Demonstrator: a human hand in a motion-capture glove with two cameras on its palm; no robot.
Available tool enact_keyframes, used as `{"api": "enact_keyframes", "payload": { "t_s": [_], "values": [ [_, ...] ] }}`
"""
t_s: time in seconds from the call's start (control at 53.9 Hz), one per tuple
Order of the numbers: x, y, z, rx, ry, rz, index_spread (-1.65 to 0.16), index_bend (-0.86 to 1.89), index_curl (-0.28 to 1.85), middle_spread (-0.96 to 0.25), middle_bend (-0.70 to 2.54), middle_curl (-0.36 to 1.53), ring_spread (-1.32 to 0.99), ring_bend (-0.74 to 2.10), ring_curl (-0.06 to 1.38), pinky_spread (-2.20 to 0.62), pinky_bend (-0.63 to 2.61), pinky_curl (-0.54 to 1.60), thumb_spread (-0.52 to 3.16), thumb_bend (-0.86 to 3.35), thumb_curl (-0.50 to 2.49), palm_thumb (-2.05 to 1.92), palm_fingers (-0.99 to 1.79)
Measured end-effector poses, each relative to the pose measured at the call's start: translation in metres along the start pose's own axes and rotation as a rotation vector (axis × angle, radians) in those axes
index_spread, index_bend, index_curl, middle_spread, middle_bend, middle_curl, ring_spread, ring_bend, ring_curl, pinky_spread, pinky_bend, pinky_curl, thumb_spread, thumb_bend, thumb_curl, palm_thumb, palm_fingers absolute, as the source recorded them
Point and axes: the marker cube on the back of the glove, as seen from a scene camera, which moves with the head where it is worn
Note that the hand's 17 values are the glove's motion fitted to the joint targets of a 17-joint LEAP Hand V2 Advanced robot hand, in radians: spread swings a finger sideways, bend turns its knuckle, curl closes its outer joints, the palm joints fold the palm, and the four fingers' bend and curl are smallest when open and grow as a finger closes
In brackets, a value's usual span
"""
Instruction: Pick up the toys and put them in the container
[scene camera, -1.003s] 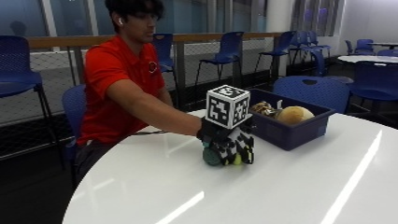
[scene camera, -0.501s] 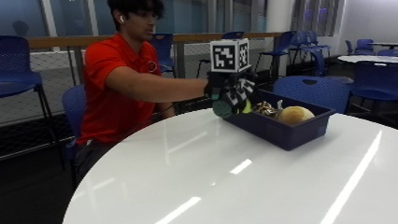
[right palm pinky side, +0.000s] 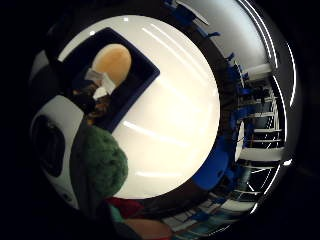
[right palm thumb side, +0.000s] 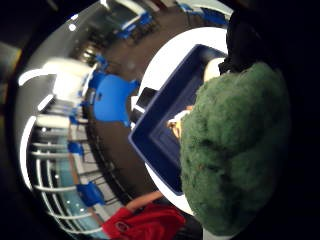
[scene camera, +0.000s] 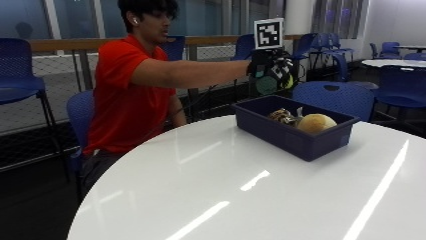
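We see right hand (scene camera: 271, 70), upper centre of frame, clasping green fuzzy toy (scene camera: 267, 84), raised above rear end of blue container (scene camera: 293, 137) to clear rim. Release not yet done.

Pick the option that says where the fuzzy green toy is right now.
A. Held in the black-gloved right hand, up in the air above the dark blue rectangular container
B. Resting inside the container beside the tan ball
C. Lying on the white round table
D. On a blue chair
A: in the outside view the gloved right hand grips the fuzzy green toy in the air above the dark blue rectangular container, not touching it or the white round table.
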Motion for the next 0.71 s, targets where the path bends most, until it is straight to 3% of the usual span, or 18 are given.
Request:
{"api": "enact_keyframes", "payload": {
  "t_s": [0.204, 0.26, 0.446, 0.557, 0.631, 0.705],
  "values": [
    [-0.03, -0.014, 0.009, 0.002, -0.049, 0.005, -0.61, 0.27, 1.22, -0.43, 0.52, 0.58, -0.45, 1.1, 0.57, -0.44, 1.03, 0.49, 0.47, 0.03, 1.14, 0.67, 0.99],
    [-0.02, -0.015, 0.02, -0.012, 0.063, 0.0, -0.61, 0.27, 1.24, -0.43, 0.49, 0.58, -0.45, 1.08, 0.57, -0.44, 1.02, 0.48, 0.48, 0.02, 1.15, 0.66, 0.96],
    [-0.024, -0.02, 0.04, -0.06, 0.071, 0.113, -0.63, 0.23, 1.26, -0.43, 0.4, 0.57, -0.46, 1.04, 0.55, -0.45, 0.99, 0.46, 0.53, -0.01, 1.16, 0.65, 0.93],
    [-0.025, -0.012, 0.047, -0.137, 0.095, -0.037, -0.64, 0.2, 1.27, -0.43, 0.3, 0.56, -0.46, 1.01, 0.54, -0.45, 0.98, 0.45, 0.57, -0.01, 1.16, 0.63, 0.87],
    [-0.026, -0.01, 0.052, -0.219, 0.098, -0.019, -0.62, 0.1, 1.2, -0.34, 0.06, 0.47, -0.37, 0.93, 0.53, -0.4, 1.1, 0.49, 0.75, -0.05, 1.1, 0.51, 0.35],
    [-0.024, -0.01, 0.057, -0.243, 0.102, 0.051, -0.62, 0.16, 1.12, -0.27, 0.14, 0.46, -0.27, 0.67, 0.48, -0.27, 1.11, 0.51, 0.92, -0.08, 1.0, 0.34, -0.03]
  ]
}}
